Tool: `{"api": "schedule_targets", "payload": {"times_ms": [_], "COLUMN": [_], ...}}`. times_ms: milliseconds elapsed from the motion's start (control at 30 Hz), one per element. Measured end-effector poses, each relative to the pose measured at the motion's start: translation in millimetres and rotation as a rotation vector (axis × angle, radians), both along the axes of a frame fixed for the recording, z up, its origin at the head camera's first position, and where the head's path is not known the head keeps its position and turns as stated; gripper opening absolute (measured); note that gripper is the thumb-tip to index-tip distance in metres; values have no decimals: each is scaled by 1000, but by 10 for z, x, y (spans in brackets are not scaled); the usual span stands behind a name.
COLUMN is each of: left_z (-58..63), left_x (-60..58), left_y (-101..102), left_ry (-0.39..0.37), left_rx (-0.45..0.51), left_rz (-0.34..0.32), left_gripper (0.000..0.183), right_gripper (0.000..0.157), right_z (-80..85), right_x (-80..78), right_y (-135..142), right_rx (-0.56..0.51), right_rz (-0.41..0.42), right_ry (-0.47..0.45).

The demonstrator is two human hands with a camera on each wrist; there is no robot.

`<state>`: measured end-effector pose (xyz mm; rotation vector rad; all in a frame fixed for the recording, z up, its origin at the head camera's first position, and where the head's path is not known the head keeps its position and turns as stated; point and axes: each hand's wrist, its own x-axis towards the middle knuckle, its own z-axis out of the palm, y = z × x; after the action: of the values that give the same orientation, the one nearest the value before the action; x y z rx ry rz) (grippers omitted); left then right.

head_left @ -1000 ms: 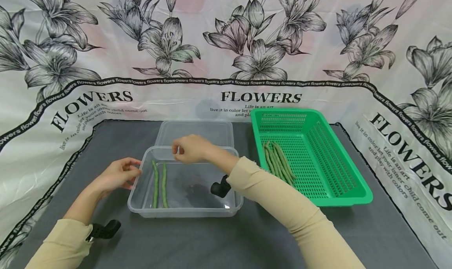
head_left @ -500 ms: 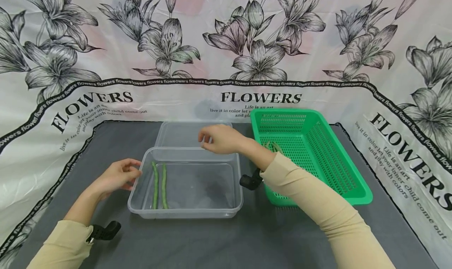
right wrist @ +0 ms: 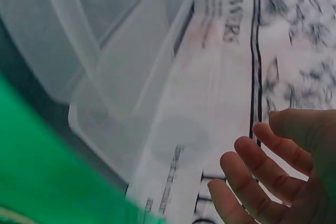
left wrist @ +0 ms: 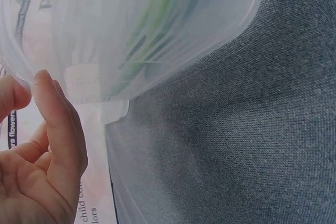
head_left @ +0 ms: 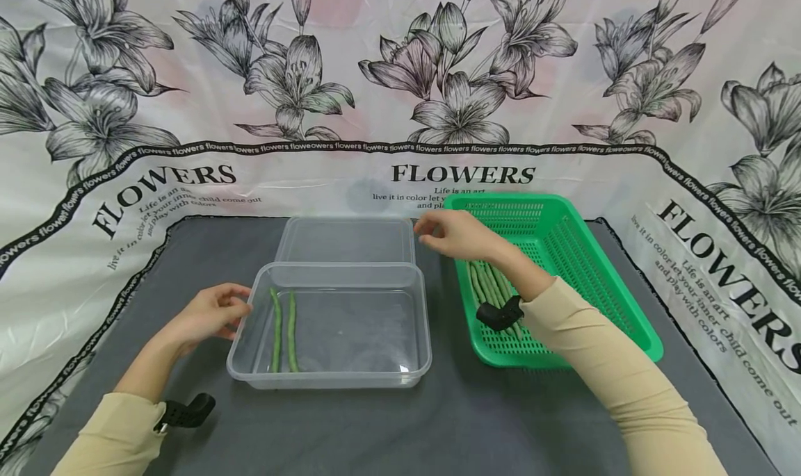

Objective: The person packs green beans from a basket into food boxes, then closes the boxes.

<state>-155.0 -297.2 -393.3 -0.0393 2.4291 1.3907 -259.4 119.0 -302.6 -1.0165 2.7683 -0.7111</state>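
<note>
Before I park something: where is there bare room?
Bare: inside the clear box, right of its two beans; gray cloth in front of the box; a narrow strip between box and green basket. Crowded: the basket's left side, with more beans and the right hand, and the box's left end, by the left hand.

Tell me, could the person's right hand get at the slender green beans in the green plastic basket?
Probably yes: the right hand looks empty near the open-topped, rectangular green plastic basket, with nothing seen atop the slender green beans inside.
</note>
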Motion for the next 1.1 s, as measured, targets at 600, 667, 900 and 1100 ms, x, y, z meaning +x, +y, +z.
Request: {"api": "schedule_targets", "payload": {"times_ms": [600,667,900,1100], "left_z": [11,10,8,4], "left_x": [11,9,13,13], "left_y": [29,28,29,32], "left_ry": [-5,-5,-2,-6], "left_rx": [2,2,10,2], "left_rz": [8,7,-1,5], "left_gripper": [51,51,50,51], "right_gripper": [33,34,38,39], "right_z": [-344,-401,-555,-654], "right_x": [-353,-383,-417,-423], "right_y": [839,907,1084,1206], "right_rx": [-38,-36,45,87], "right_rz": [-391,-417,-462,-521], "right_ry": [-180,-207,-301,-403]}}
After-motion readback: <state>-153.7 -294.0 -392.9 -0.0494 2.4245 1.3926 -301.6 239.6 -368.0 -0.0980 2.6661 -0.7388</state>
